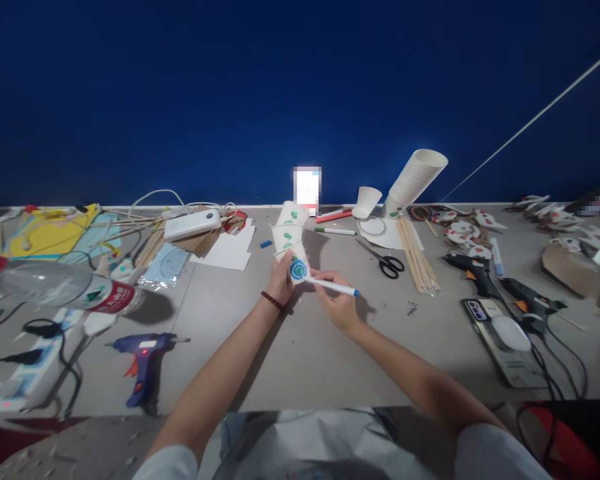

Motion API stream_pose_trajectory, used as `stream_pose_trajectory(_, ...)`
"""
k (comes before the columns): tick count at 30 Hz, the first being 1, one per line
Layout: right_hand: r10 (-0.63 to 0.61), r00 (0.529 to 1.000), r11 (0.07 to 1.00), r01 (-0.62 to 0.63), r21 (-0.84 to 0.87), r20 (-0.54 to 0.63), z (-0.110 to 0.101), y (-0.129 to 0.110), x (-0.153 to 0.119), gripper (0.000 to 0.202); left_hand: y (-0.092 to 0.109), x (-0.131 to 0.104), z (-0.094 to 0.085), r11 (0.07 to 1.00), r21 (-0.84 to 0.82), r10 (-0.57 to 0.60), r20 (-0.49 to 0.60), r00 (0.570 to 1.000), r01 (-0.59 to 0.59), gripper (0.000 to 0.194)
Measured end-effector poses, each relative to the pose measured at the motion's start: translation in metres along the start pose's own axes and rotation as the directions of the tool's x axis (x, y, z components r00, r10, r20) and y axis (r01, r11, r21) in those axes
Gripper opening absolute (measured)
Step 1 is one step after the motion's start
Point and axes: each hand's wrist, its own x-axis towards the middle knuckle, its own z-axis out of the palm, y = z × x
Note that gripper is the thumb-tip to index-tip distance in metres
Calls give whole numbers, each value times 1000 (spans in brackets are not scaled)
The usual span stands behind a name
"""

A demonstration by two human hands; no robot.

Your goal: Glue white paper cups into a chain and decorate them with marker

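Paper-cup column [286,233], marked with green prints, is held above the middle of the table [260,360], its upper end toward the far edge. The left hand [281,277] is closed around the lowest cup, which bears a blue ring [299,269]. The right hand [337,300] pinches a white marker [333,287] between thumb and fingers; its blue end points right, its other end lies at the ring. Tip contact cannot be determined. Scissors [391,267] lie to the right. A blue glue gun [145,360] lies by the near edge, toward the left corner. A tilted cup stack [415,183] stands along the far edge.
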Motion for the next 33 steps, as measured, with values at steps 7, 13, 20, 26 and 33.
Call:
stream_pose_trajectory(7,-8,1000,1000,8,-3,11,1,1,0,9,0,1,-1,1000,2,-17,-3,1000,17,39)
stream_pose_trajectory(13,4,1000,1000,-3,-30,24,1,2,0,10,-1,1,-2,1000,2,-11,-3,1000,11,43)
stream_pose_trajectory(20,73,997,996,-73,51,7,2,8,0,18,-3,3,-3,1000,16,12,18,1000,-12,52)
stream_pose_trajectory(26,110,994,992,-107,66,-29,3,14,0,23,-4,5,-6,1000,16,19,37,999,-20,54)
stream_pose_trajectory(33,113,994,990,-111,92,-14,3,12,1,21,-4,5,-6,999,26,17,36,999,-18,51)
